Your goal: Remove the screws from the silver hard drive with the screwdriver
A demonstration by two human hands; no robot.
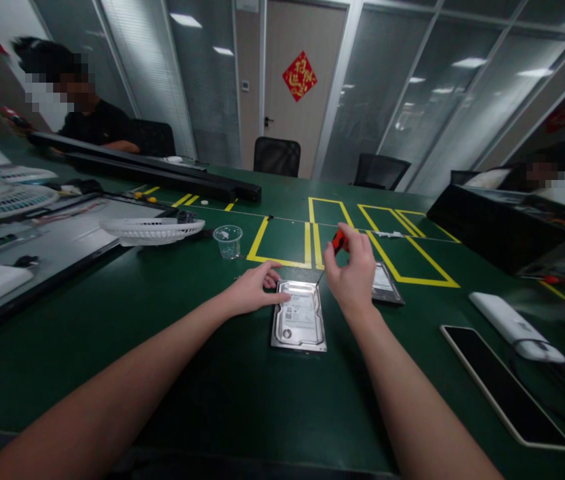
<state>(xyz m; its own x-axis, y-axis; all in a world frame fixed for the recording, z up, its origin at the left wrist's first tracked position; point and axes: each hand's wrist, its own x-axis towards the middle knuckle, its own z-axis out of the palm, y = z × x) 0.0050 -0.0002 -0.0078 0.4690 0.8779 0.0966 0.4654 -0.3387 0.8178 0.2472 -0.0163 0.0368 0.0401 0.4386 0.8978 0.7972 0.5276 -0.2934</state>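
Observation:
A silver hard drive [299,323] lies flat on the green table [172,320] in front of me. My left hand [254,289] rests on the table with its fingertips against the drive's upper left corner, fingers loosely curled. My right hand [350,271] is closed around a small screwdriver with a red handle [338,243], held upright; its thin shaft points down at the drive's upper right corner. A second flat drive or cover [385,284] lies just right of my right hand.
A clear plastic cup [228,241] stands behind my left hand, a white fan grille [152,230] to its left. Yellow tape boxes [282,243] mark the table. A phone [505,383] and a white device [515,327] lie at right. Other people sit at far left and right.

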